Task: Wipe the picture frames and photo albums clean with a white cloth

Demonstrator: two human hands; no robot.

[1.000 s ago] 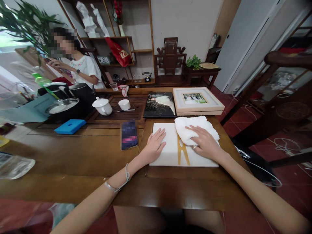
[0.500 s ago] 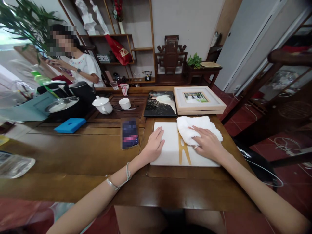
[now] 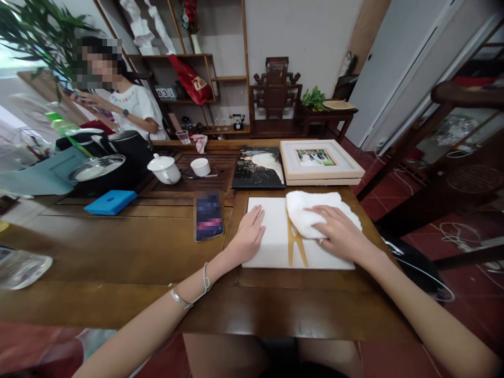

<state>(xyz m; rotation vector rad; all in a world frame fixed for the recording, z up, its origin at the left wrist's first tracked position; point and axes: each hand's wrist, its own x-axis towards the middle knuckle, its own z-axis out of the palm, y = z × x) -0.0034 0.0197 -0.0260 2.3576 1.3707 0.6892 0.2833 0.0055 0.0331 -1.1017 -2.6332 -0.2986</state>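
Note:
A white board (image 3: 265,257) lies flat on the wooden table in front of me, with a yellow-tan, A-shaped marking or cut-out (image 3: 292,254) on its middle. My left hand (image 3: 250,233) rests flat on the board's left side, fingers stretched out and holding nothing. A fluffy white towel (image 3: 305,202) covers the board's upper right part and part of the yellow shape. Over the towel, my right hand (image 3: 340,231) presses down with bent fingers, gripping it against the board. The fingertips partly sink into the cloth.
Behind the board lie a dark photo panel (image 3: 259,168) and stacked light-wood picture frames (image 3: 323,178). Left of it are a phone (image 3: 208,218), a blue block (image 3: 111,202), a white lidded cup (image 3: 164,169) and a small white bowl (image 3: 200,167). A person (image 3: 137,107) sits at the back left.
My right hand has shifted slightly right with the towel bunching under it. My left hand stays on the board. The view has moved very slightly.

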